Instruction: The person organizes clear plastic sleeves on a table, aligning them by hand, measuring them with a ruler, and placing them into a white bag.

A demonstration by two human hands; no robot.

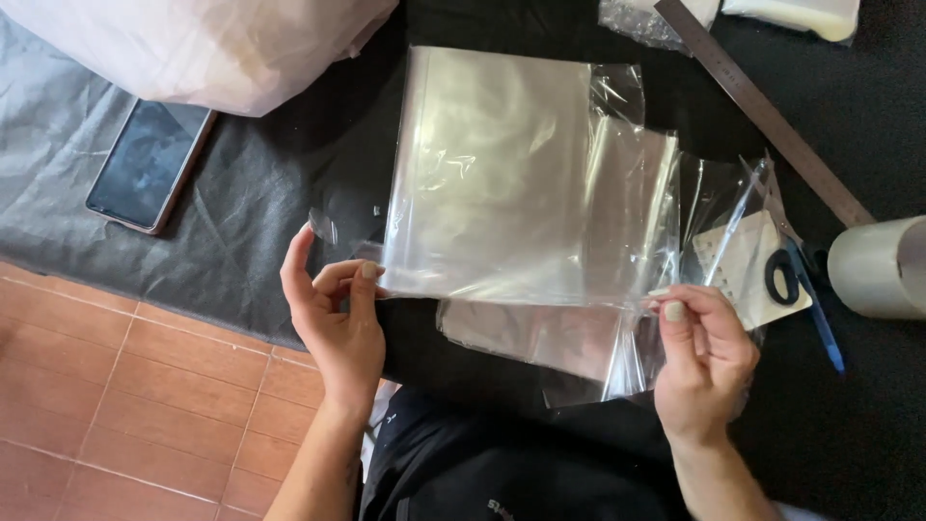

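Head view: hands (338,323) (699,357) pinching glossy clear film (502,183).

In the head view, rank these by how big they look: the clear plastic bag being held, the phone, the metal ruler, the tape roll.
1. clear plastic bag, largest by far.
2. metal ruler, longest but thin.
3. phone.
4. tape roll, cut off by the frame edge, so its rank against the phone is unsure.

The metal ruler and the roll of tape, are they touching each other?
Cannot tell. In the head view the metal ruler ends right beside the roll of tape, but no clear gap or contact shows there.
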